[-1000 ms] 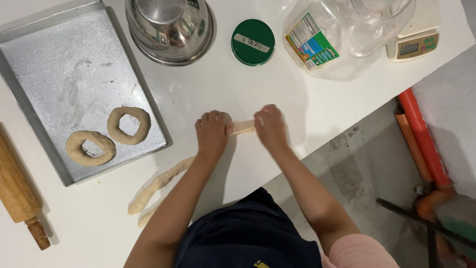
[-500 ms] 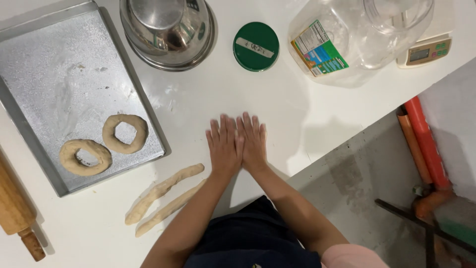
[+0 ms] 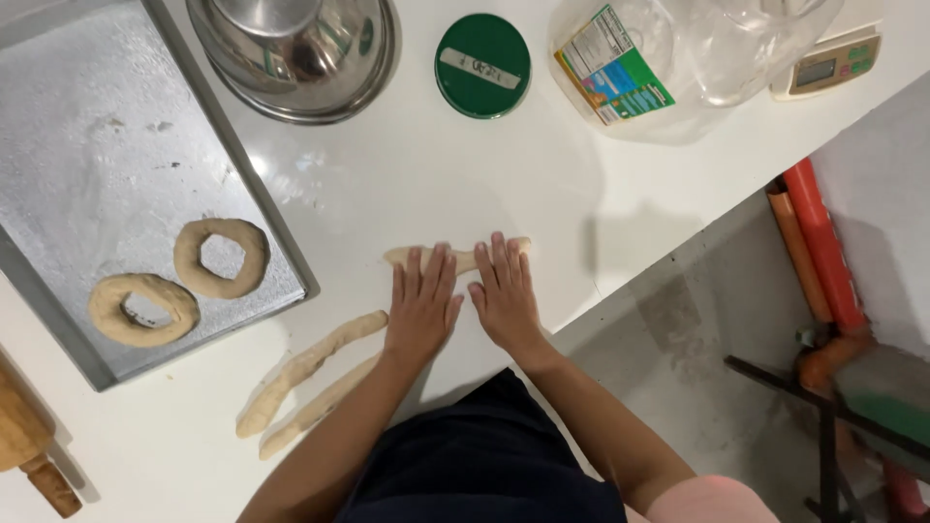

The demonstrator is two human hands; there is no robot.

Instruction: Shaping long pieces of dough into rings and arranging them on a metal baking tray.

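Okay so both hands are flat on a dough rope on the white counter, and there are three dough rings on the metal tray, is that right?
Not quite. The head view shows two dough rings on the metal tray, not three. The rest holds: the left hand and right hand lie flat on the dough rope on the white counter.

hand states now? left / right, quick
Left hand: open, flat, fingers on the dough rope.
Right hand: open, flat, fingers on the same rope.
Neither hand grips anything.

Bare forearms, no sleeves, rings or watch visible; a dark navy garment (image 3: 484, 455) covers the front, pink cloth (image 3: 717, 499) beside it.
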